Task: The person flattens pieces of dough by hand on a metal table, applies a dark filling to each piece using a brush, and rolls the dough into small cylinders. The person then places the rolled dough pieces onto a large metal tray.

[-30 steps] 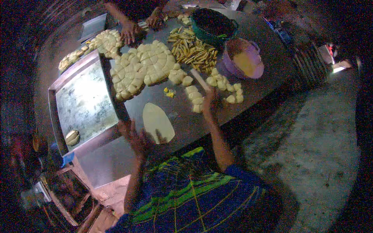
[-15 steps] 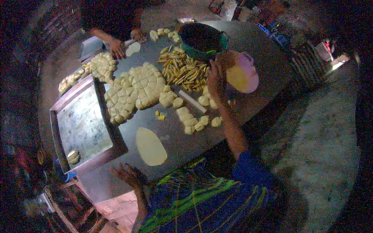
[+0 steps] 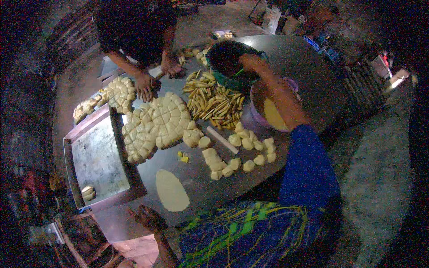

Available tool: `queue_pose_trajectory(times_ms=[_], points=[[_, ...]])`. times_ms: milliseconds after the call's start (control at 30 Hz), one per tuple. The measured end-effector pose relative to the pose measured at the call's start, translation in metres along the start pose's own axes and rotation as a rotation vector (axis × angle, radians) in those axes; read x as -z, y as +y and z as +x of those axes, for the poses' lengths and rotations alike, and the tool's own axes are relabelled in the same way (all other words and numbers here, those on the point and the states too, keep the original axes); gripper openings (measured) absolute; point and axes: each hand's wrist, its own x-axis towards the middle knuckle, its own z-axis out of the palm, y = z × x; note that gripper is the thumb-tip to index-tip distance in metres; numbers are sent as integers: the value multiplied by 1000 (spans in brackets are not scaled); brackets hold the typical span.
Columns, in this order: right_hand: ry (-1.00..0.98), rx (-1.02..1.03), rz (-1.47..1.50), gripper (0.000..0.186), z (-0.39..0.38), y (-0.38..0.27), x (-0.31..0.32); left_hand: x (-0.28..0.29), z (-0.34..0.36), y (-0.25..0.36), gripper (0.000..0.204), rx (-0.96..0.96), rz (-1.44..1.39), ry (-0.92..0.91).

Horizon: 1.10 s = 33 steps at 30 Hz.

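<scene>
My right hand (image 3: 248, 63) reaches into the dark interior of a green tub (image 3: 216, 67), its fingertips hard to make out, my arm passing over a purple bowl (image 3: 275, 114) with pale contents. My left hand (image 3: 145, 216) is open at the table's near side, fingers apart, below a flat oval dough sheet (image 3: 172, 190). A wooden rolling pin (image 3: 222, 139) lies loose among dough pieces (image 3: 213, 163). Scored dough masses (image 3: 165, 118), a pile of pale yellow sticks (image 3: 212, 102) and small yellow lumps (image 3: 183, 157) lie on the metal table (image 3: 125, 223).
A co-worker's hands (image 3: 145, 85) are on a rolling pin at the far side, beside more dough (image 3: 118, 94). A metal tray (image 3: 98, 158) holding a small dough piece stands at the left. Stacked dark items (image 3: 353, 85) and a blue crate (image 3: 315, 44) stand beyond the table's right end.
My right hand has left the rolling pin, which now lies down, and moved up into the green tub. My left hand has drawn back from the dough sheet. The co-worker leans further in.
</scene>
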Motion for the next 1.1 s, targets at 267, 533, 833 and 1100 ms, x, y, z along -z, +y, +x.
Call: queue_pose_trajectory(times_ms=[267, 533, 833, 1100], points=[[17, 89, -56, 17, -18, 18, 3, -29, -4, -7, 32, -30, -127, 10], [101, 88, -319, 20, -53, 78, 35, -40, 4, 18, 29, 108, -321, -43], [171, 45, 86, 19, -84, 82, 52, -30, 2, 12, 31, -1, -159, -12], [268, -42, 328, 23, -137, 30, 40, -11, 11, 27, 29, 38, -136, -61]])
